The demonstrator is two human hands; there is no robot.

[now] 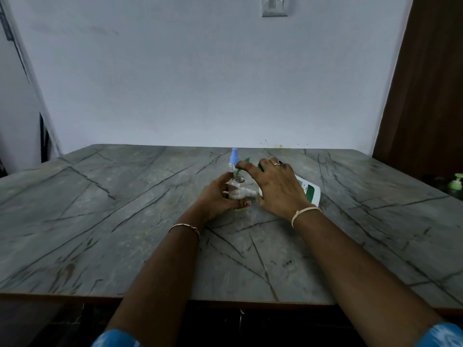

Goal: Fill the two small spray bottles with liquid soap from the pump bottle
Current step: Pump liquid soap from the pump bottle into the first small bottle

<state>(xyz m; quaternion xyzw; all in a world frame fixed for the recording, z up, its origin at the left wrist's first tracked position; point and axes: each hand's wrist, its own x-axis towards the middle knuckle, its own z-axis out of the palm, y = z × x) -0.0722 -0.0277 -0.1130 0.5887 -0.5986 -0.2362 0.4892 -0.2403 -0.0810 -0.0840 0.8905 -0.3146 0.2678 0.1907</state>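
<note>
Left fingers curled round spray bottle

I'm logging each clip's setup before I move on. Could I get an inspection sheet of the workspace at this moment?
surface: grey marble-pattern table with dark veins.
job's things: small spray bottle, neck open, upright; white spray head across its front; second spray bottle with a blue top, behind it; white pump bottle tipped toward them, green spout near the open neck.
clutter: green-topped item at the far right edge, unclear.
grips: left hand holds the small spray bottle; right hand grips the pump bottle's top.
cables: nothing seen.
surroundings: pale wall, wall switch, brown wooden panel.
</note>
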